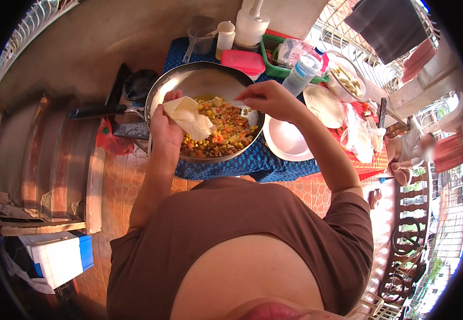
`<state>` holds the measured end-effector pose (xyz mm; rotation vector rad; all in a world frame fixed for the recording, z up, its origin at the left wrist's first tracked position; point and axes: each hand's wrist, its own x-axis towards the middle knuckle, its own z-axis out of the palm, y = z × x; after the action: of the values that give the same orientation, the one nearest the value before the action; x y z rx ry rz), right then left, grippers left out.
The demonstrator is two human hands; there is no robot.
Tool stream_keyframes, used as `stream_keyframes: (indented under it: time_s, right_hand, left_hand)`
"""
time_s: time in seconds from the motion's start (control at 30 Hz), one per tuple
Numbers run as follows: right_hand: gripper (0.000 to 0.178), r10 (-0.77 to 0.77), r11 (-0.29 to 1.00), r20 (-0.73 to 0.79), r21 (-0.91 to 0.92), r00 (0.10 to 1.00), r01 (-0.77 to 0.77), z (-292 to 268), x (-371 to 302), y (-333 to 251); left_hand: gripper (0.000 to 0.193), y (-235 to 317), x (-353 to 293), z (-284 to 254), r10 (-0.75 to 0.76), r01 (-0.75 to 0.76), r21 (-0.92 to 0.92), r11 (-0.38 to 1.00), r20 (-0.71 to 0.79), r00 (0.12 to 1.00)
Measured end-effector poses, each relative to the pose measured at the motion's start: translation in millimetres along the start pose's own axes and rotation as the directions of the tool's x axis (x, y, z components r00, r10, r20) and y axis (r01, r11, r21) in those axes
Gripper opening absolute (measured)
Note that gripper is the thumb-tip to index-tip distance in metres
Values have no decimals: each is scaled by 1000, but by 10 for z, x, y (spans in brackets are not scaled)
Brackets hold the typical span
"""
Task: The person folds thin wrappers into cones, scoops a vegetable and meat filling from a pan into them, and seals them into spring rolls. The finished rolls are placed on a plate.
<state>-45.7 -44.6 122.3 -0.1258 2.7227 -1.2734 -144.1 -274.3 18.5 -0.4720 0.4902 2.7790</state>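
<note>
My left hand [167,124] holds a thin, pale, round wrapper [191,118] over the left side of a large wok [162,82]. A chopped vegetable and corn filling [226,133] fills much of the wok, with oily liquid showing at its far side. My right hand [274,100] is closed at the wok's right rim, gripping the handle of a spoon [235,102] that reaches toward the wrapper; the bowl of the spoon is hard to make out. To the right of the wok lie a stack of pale wrappers [323,105] and a white bowl [287,140].
Along the back of the blue cloth [274,169] stand a pink-lidded container [244,61], a green basket [271,53] and a water bottle [302,73]. A bowl of rolled pieces [346,80] sits far right, near a plastic bag [360,140]. The wok's handle [98,111] sticks out left. Another person [405,152] is at far right.
</note>
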Motion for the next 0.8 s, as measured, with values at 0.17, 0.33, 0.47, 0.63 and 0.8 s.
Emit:
stream_keyframes:
  time_s: [0.17,0.33,0.47,0.63,0.8]
  right_hand:
    - [23,-50,994,-24,-99,998,48,254,244,-112]
    - [19,-395,824,-206,-511,895,246,541,246,-190]
    - [28,-554,586,-158,-771,817,248,719,109,-267]
    - [31,-593,541,-134,-797,794,269,689,-30,-309]
    - [34,-647,548,-212,-797,732,254,679,-87,-301]
  left_hand:
    - [41,-174,-52,18,-75,74,-11,997,-45,996]
    - [28,-239,-87,4,-116,106,-100,989,-103,988]
    - [22,-243,141,-252,-230,224,-169,960,-13,973]
    - [21,-257,93,-254,-280,262,-273,926,-30,960]
    - [24,-214,37,-234,-349,351,-333,875,66,935]
